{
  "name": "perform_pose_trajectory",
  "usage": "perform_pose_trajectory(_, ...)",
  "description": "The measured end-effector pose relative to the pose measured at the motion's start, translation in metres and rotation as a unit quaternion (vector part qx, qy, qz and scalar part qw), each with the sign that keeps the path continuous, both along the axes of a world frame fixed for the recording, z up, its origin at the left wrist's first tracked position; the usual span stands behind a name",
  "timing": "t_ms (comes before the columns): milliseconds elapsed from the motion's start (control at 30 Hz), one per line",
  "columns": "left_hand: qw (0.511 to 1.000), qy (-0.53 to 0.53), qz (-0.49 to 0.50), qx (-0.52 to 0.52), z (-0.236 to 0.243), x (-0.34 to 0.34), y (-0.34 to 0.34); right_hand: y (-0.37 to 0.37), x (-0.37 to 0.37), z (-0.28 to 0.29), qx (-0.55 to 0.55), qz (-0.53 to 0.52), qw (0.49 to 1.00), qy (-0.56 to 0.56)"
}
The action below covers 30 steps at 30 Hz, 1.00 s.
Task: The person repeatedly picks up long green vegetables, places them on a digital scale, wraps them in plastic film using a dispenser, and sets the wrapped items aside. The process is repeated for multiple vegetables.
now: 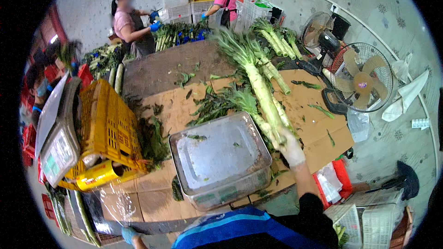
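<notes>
A person's right hand [293,151], in a whitish glove, is grasping the butt end of a long, thick green stalk [260,90], which is slanting over the right half of a table [161,71], its leafy top pointing toward the far edge. Other stalks [282,115] are lying just beside and under it. The left hand [129,235], in a blue glove, is reaching to the table's near edge, toward the left, close to some clear plastic film [121,205]; whether its fingers are gripping anything, I cannot tell. A silvery rectangular container [219,152] is sitting by the middle of the near edge, on cardboard [152,198], with loose leaves [212,106] lying beyond it. A yellow crate [108,124] is leaning along the left edge. Fans [363,77] are standing by the right edge, and two co-workers [131,25] are standing around the far edge.
</notes>
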<state>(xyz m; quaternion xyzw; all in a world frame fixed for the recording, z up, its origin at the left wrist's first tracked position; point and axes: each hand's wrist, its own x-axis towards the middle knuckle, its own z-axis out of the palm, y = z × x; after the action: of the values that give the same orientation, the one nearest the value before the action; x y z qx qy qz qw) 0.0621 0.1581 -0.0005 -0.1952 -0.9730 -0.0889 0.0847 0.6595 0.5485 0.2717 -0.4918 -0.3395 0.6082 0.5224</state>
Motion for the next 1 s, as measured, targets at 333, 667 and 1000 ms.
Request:
perform_pose_trajectory(333, 0.993, -0.114, 0.027, -0.031, 0.023, 0.004, -0.016, -0.141, -0.010, -0.055, -0.021, 0.133, 0.987, -0.089)
perform_pose_trajectory(667, 0.972, -0.216, 0.030, 0.082, 0.028, -0.005, -0.015, -0.167, -0.043, -0.052, 0.183, 0.140, 0.807, -0.543)
perform_pose_trajectory(1000, 0.976, -0.211, 0.041, 0.045, 0.009, -0.023, -0.035, -0.148, -0.001, -0.064, 0.198, 0.027, 0.951, -0.235)
